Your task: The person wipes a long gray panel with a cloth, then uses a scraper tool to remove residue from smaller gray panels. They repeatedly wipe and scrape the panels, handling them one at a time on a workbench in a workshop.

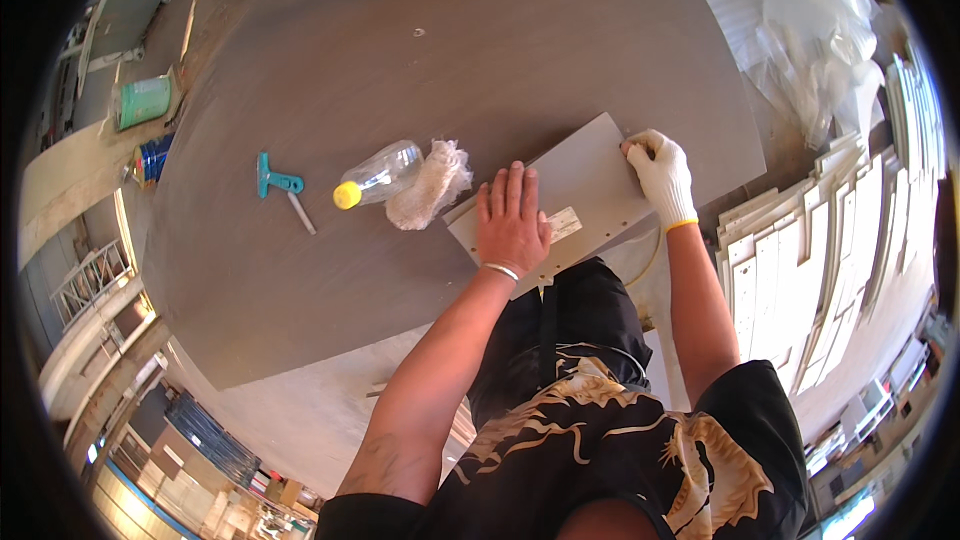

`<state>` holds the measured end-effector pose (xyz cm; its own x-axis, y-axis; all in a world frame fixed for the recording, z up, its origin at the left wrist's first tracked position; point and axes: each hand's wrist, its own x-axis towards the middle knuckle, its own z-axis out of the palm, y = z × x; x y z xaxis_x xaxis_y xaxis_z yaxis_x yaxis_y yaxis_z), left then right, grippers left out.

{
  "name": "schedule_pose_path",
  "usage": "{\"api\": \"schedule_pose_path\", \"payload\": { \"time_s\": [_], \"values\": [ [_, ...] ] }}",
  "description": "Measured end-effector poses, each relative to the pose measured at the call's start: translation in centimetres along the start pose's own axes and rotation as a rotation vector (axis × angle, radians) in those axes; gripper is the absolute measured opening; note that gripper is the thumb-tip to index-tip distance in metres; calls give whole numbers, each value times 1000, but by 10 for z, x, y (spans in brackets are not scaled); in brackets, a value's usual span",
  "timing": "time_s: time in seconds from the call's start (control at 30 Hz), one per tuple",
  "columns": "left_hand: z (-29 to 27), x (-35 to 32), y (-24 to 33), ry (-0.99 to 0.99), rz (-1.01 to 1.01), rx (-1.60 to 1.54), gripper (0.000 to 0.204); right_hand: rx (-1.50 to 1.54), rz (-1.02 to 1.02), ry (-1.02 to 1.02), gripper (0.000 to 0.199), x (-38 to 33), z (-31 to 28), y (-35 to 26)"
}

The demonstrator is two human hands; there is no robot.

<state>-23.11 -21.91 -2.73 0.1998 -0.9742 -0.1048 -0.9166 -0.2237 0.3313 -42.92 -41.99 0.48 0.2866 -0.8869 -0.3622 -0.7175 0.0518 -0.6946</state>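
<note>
Left hand [512, 228] spread flat on panel [588, 162], long axis near-left to far-right; gloved right hand [662, 178] curls at far-right end, grip unclear.

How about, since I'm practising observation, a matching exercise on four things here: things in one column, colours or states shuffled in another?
Things:
1. left hand
2. right hand
3. bottle
4. T-shaped tool

Colours or states:
A. teal
B. gloved in white
C. clear, with a yellow cap
D. bare, palm down on the grey panel

Pairs: 1-D, 2-B, 3-C, 4-A
</note>
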Motion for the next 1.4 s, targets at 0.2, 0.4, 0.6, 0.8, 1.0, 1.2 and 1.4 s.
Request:
{"api": "schedule_pose_path", "payload": {
  "time_s": [0.2,0.4,0.6,0.8,1.0,1.2,1.4],
  "values": [
    [-1,-3,3,40,-8,-41,75,55,267,-78,24,11,0,-6],
    [0,-2,4,28,-10,-68,72,121,-27,-150,23,26,-5,9],
    [-1,-2,3,71,-8,-121,72,-153,-83,-104,27,21,-4,3],
    [-22,-7,-10,117,17,-288,67,-12,152,-98,17,15,-2,-1],
    [-62,-97,-121,549,-411,-533,41,-146,15,-195,21,33,-11,3],
    [-108,-43,-351,523,-1181,-77,43,-332,-104,32,31,14,-1,0],
    [-121,16,-454,82,-1363,-461,63,-378,-149,281,41,-82,40,-34]
  ]
}}
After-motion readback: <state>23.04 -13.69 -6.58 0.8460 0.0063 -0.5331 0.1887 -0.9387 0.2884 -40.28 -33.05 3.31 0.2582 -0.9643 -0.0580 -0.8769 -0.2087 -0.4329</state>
